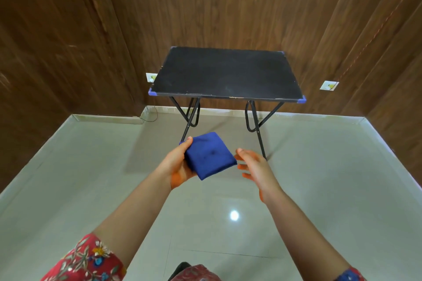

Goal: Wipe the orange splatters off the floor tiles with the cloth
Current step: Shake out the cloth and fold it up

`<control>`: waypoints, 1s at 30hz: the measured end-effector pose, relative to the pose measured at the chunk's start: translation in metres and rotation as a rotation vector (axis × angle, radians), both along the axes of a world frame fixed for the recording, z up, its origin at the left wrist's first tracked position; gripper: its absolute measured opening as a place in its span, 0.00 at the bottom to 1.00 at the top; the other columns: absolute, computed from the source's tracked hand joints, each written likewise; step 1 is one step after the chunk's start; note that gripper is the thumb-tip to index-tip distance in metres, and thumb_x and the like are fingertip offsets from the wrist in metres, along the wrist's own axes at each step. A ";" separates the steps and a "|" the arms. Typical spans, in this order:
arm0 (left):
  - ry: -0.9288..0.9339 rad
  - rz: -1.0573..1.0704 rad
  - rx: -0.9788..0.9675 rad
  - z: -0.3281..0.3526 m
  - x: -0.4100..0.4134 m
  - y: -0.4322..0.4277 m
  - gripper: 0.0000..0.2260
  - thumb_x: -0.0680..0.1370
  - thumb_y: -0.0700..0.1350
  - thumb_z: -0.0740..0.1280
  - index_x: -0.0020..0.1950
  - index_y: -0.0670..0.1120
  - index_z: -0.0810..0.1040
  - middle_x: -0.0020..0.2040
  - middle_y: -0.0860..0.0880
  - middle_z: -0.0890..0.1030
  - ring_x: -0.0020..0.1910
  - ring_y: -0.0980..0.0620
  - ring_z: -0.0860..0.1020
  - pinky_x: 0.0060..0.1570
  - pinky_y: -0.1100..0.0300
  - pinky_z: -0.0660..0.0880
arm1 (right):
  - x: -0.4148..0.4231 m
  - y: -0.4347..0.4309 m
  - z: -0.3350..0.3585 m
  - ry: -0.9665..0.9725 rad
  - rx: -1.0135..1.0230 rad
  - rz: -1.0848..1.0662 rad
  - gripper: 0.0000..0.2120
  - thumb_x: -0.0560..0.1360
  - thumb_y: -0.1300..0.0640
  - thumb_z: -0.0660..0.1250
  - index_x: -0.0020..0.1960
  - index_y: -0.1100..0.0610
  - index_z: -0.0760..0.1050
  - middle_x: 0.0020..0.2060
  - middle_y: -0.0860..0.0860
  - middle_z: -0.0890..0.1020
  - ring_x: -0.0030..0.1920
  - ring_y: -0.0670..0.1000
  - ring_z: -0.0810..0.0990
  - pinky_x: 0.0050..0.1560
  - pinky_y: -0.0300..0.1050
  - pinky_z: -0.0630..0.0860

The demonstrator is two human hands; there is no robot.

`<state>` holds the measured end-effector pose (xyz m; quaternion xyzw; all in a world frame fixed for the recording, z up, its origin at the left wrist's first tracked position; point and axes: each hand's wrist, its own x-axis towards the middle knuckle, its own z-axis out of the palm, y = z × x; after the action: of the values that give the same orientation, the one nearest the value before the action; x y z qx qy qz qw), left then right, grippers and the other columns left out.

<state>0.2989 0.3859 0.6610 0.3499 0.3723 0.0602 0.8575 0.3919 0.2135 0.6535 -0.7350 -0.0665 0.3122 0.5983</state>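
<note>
A folded square cloth of deep blue fabric is held in the air above the glossy pale grey floor tiles, near the front legs of a small black folding surface with blue corner caps. The left hand has it in its grip, thumb over the far left corner and fingers underneath. The right hand hangs just right of the cloth, its grip empty and fingers spread loosely. Dark wood-panelled walls stand behind.
</note>
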 end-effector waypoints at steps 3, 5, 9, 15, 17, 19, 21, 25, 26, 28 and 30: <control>-0.068 0.075 -0.072 -0.012 0.012 -0.003 0.18 0.83 0.54 0.54 0.66 0.46 0.73 0.57 0.46 0.81 0.55 0.48 0.80 0.49 0.52 0.76 | -0.002 0.011 -0.022 0.338 -0.001 0.101 0.19 0.73 0.36 0.66 0.55 0.48 0.79 0.52 0.46 0.83 0.55 0.49 0.79 0.61 0.49 0.74; -0.051 0.112 -0.018 -0.017 0.022 -0.006 0.17 0.83 0.54 0.54 0.63 0.45 0.74 0.56 0.46 0.81 0.53 0.49 0.80 0.51 0.53 0.76 | -0.003 0.025 -0.032 0.399 0.083 0.072 0.18 0.72 0.40 0.69 0.56 0.49 0.78 0.55 0.47 0.82 0.58 0.49 0.78 0.62 0.48 0.72; 0.070 0.133 0.143 -0.027 0.047 0.004 0.09 0.82 0.50 0.60 0.54 0.47 0.76 0.50 0.48 0.81 0.48 0.49 0.80 0.45 0.54 0.77 | 0.020 0.056 -0.040 0.386 0.245 -0.071 0.13 0.78 0.54 0.66 0.61 0.56 0.76 0.57 0.52 0.82 0.60 0.52 0.79 0.63 0.47 0.72; 0.135 -0.007 0.238 -0.045 0.116 0.062 0.10 0.80 0.46 0.64 0.60 0.45 0.74 0.54 0.47 0.79 0.48 0.51 0.78 0.53 0.54 0.73 | 0.099 0.118 -0.038 0.419 0.284 -0.165 0.06 0.78 0.57 0.66 0.54 0.56 0.76 0.50 0.55 0.83 0.48 0.56 0.84 0.42 0.49 0.81; 0.152 -0.069 0.309 -0.046 0.149 0.093 0.10 0.80 0.48 0.63 0.59 0.47 0.75 0.55 0.48 0.79 0.50 0.51 0.78 0.53 0.55 0.72 | 0.131 0.144 -0.034 0.384 0.250 -0.149 0.06 0.77 0.59 0.68 0.53 0.57 0.75 0.48 0.55 0.83 0.46 0.55 0.84 0.42 0.47 0.81; 0.170 -0.115 0.366 -0.043 0.179 0.120 0.07 0.80 0.50 0.63 0.56 0.50 0.76 0.55 0.50 0.79 0.53 0.51 0.79 0.53 0.55 0.72 | 0.161 0.168 -0.031 0.379 0.246 -0.170 0.05 0.76 0.62 0.68 0.50 0.57 0.74 0.45 0.55 0.83 0.43 0.55 0.84 0.40 0.45 0.80; 0.207 -0.140 0.398 -0.041 0.204 0.145 0.05 0.80 0.50 0.61 0.51 0.52 0.76 0.52 0.52 0.80 0.54 0.50 0.78 0.56 0.54 0.73 | 0.188 0.190 -0.031 0.397 0.239 -0.205 0.05 0.76 0.64 0.68 0.51 0.59 0.74 0.43 0.55 0.82 0.40 0.53 0.83 0.36 0.42 0.80; 0.268 -0.161 0.514 -0.043 0.264 0.203 0.06 0.81 0.50 0.59 0.53 0.51 0.74 0.51 0.52 0.79 0.50 0.51 0.76 0.51 0.56 0.68 | 0.254 0.236 -0.033 0.392 0.229 -0.240 0.08 0.76 0.64 0.68 0.54 0.60 0.74 0.43 0.55 0.82 0.38 0.53 0.82 0.33 0.40 0.80; 0.290 -0.147 0.537 -0.045 0.277 0.216 0.07 0.81 0.50 0.59 0.55 0.50 0.74 0.52 0.51 0.79 0.48 0.51 0.75 0.48 0.57 0.68 | 0.269 0.245 -0.035 0.388 0.223 -0.258 0.09 0.76 0.64 0.68 0.55 0.59 0.73 0.44 0.55 0.81 0.39 0.53 0.82 0.33 0.40 0.80; 0.302 -0.123 0.560 -0.046 0.302 0.239 0.05 0.81 0.48 0.60 0.52 0.50 0.74 0.50 0.49 0.78 0.42 0.52 0.73 0.40 0.59 0.65 | 0.302 0.263 -0.039 0.399 0.214 -0.294 0.13 0.76 0.64 0.68 0.59 0.59 0.72 0.46 0.55 0.80 0.40 0.53 0.80 0.31 0.40 0.79; 0.304 -0.097 0.591 -0.049 0.327 0.257 0.06 0.81 0.45 0.60 0.44 0.50 0.72 0.46 0.48 0.76 0.36 0.54 0.70 0.35 0.60 0.62 | 0.334 0.282 -0.047 0.405 0.197 -0.315 0.16 0.76 0.64 0.67 0.62 0.59 0.70 0.48 0.56 0.79 0.40 0.53 0.80 0.29 0.39 0.79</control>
<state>0.6256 0.6429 0.6123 0.6058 0.4452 0.0717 0.6555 0.7258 0.4955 0.6068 -0.5970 0.1393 0.3480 0.7093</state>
